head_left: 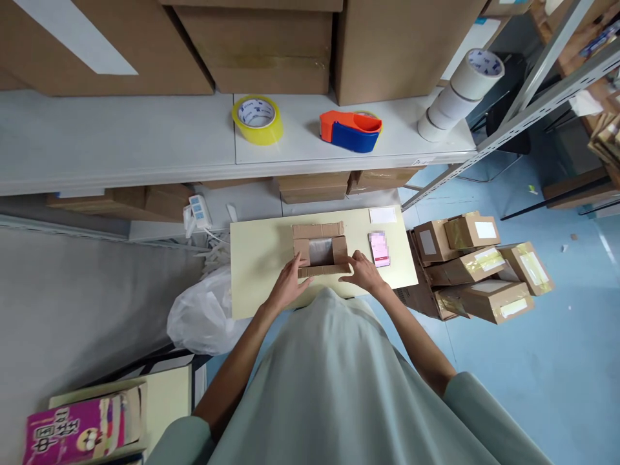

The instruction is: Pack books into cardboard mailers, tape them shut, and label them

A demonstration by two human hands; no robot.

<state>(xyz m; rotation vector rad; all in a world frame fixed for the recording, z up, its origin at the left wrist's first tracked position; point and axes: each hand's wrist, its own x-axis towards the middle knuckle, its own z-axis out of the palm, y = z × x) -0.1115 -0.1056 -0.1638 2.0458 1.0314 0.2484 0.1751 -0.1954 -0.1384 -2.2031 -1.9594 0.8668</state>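
A small open cardboard box (320, 230) lies on the pale yellow table (256, 252), its flaps spread and something pale inside. My left hand (289, 282) rests at the box's near left corner, fingers stretched against the near flap. My right hand (362, 271) touches the near right corner, fingers extended along the same flap. Neither hand grips anything. A pink phone (379, 249) lies just right of the box, and a white label (382, 215) sits beyond it.
The white shelf (145, 145) ahead carries a yellow tape roll (257, 119), an orange and blue tape dispenser (350, 130) and stacked white tape rolls (460, 90). Several taped parcels (484, 274) pile on the floor at right. A white plastic bag (206, 320) sits at left.
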